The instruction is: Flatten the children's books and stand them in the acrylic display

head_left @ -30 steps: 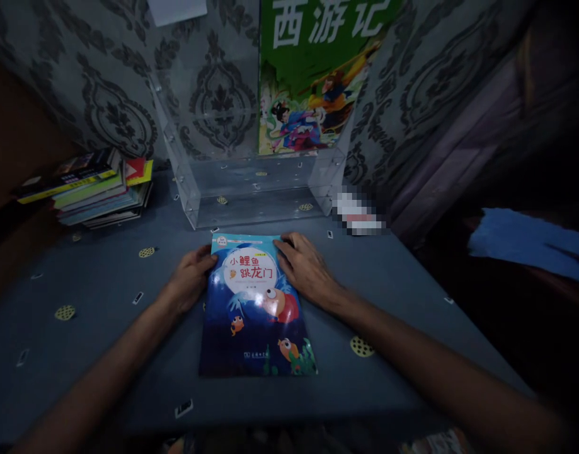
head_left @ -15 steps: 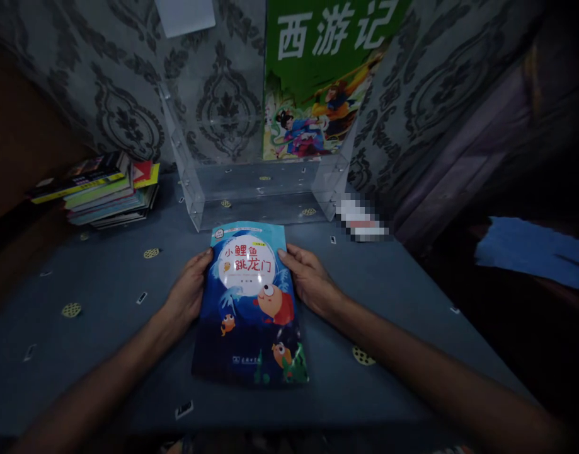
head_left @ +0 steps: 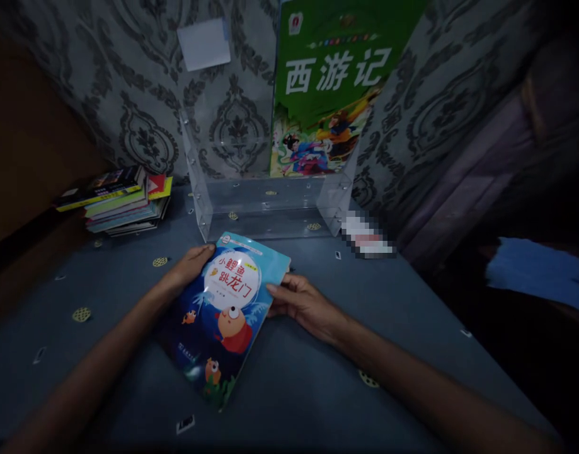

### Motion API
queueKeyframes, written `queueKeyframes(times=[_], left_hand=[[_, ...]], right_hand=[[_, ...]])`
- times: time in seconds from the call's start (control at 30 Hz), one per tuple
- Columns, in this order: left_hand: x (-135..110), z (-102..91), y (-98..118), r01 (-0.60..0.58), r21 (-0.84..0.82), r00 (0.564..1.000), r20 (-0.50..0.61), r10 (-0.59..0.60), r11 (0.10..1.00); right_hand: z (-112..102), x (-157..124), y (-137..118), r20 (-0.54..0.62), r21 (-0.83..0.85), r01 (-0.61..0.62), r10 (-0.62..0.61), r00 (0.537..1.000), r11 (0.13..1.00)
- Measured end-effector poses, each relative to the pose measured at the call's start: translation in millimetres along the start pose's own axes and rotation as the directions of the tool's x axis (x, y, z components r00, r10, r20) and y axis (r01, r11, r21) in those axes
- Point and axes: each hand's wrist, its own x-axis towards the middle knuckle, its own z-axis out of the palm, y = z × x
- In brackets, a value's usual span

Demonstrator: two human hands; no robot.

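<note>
A blue picture book (head_left: 225, 309) with cartoon fish on its cover is held tilted above the grey table (head_left: 104, 296), its top edge turned to the right. My left hand (head_left: 188, 268) grips its upper left edge. My right hand (head_left: 301, 302) grips its right edge, fingers curled under the cover. Behind the book stands a clear acrylic rack (head_left: 265, 202) against the wall. A green picture book (head_left: 334, 94) stands upright in the rack's right half.
A stack of books (head_left: 119, 202) lies at the table's back left. Small yellow round stickers and tiny labels dot the tabletop. A white note (head_left: 204, 43) is stuck on the patterned wall. A blue cloth (head_left: 537, 271) lies off to the right in the dark.
The blue book has been lifted off the table and rotated clockwise. Both hands shifted from resting on its top corners to gripping its edges. The view tilted up.
</note>
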Motion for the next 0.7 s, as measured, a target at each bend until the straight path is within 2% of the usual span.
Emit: queueKeyframes(times=[0.03,0.07,0.1,0.17,0.23,0.3,0.4,0.47,0.6,0.7], left_hand=[[2,-2.0,2,-0.060,0.166,0.998,0.041,0.054,0.984],[2,-1.6,4,-0.119,0.346,0.992,0.067,0.103,0.931],[-1,0.9,6,-0.170,0.518,0.985,0.074,0.154,0.838],[-10,11.2,12,-0.228,0.772,0.959,0.074,0.272,0.594],[-24,25.3,17,-0.244,0.900,0.932,0.114,0.344,0.361],[-38,39.5,18,-0.302,0.922,0.909,0.202,0.365,0.243],[-53,57.2,14,-0.427,0.871,0.868,0.319,0.380,0.244],[-59,65.9,8,-0.458,0.852,0.857,0.346,0.383,0.254],[-62,74.1,3,-0.453,0.861,0.864,0.360,0.351,0.230],[-57,70.6,6,-0.424,0.883,0.885,0.356,0.301,0.200]], right_hand=[[0,0,0,0.005,-0.014,-0.006,0.006,1.000,1.000],[0,0,0,0.005,-0.021,-0.015,0.015,1.000,1.000],[-1,-1,0,0.004,-0.022,-0.028,0.028,1.000,0.999],[-2,-1,-1,0.006,-0.012,-0.062,0.062,0.998,0.998],[-3,-2,-2,0.018,0.002,-0.102,0.102,0.995,0.995],[-5,-2,-3,0.011,0.014,-0.115,0.115,0.993,0.993],[-9,-1,-7,-0.082,0.013,-0.079,0.080,0.993,0.997],[-13,1,-10,-0.186,-0.007,-0.026,0.025,0.982,1.000],[-20,5,-15,-0.365,-0.043,0.059,-0.071,0.928,0.997],[-22,5,-15,-0.374,-0.078,0.088,-0.111,0.921,0.993]])
